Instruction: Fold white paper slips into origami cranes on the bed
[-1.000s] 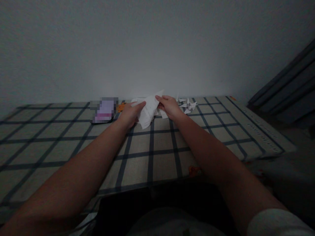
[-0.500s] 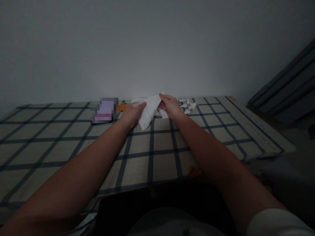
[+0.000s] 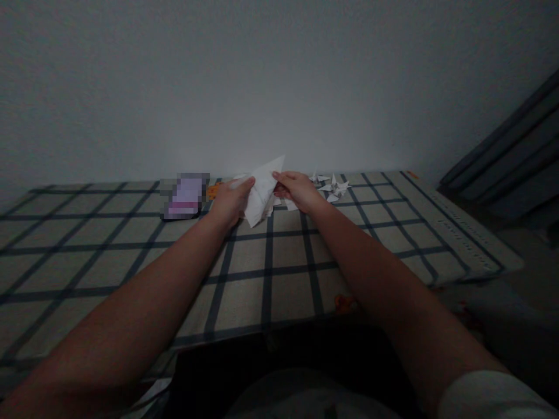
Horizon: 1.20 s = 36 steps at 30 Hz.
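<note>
Between my hands, a white sheet of paper point(image 3: 261, 195) is held up at a slant, creased, one pointed corner up and another down. My left hand point(image 3: 231, 201) is closed on its left edge, thumb on top. My right hand point(image 3: 299, 190) pinches the right edge near the upper corner, fingers partly behind the sheet. More white papers lie on the table beneath and behind it, mostly hidden. To the right of my right hand sit several folded white paper pieces point(image 3: 335, 187) with pointed tips.
A checked cloth covers the table point(image 3: 288, 285). A phone point(image 3: 188, 196), its screen blurred out, stands left of my left hand, with something orange point(image 3: 213, 191) between them. Behind rises a grey wall point(image 3: 279, 81); a dark curtain point(image 3: 510, 139) hangs at the right.
The paper has tilted steeper and its top corner now rises higher, clear of my right fingers. My right hand has shifted slightly left and down along the edge.
</note>
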{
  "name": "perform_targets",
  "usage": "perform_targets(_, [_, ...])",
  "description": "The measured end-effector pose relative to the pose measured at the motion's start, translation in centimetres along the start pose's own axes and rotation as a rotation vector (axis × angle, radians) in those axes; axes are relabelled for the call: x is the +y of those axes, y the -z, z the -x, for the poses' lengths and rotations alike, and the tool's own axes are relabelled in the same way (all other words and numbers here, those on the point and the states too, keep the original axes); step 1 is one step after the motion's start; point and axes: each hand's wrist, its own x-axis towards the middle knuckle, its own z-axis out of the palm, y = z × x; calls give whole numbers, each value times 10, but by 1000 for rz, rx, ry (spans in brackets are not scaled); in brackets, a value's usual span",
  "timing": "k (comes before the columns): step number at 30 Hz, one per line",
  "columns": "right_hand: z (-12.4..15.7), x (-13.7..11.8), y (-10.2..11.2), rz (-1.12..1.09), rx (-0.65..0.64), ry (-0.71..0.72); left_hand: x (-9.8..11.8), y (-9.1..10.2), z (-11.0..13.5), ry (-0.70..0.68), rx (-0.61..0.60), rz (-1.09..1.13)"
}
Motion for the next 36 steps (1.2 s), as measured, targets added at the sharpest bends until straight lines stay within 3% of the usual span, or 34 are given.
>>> perform_targets(3, [0, 2, -1, 29, -51, -29, 3, -1, 1, 20, 4, 42])
perform_targets(8, [-2, 4, -1, 91, 22, 6, 5, -3, 4, 32, 5, 57])
perform_targets(14, [4, 3, -4, 139, -74, -53, 4, -2, 2, 37, 32, 88])
perform_targets(29, [5, 2, -12, 246, -26, 17, 1, -1, -4, 7, 19, 231])
perform_targets(36, [7, 5, -12, 185, -132, -25, 5, -4, -2, 37, -3, 261])
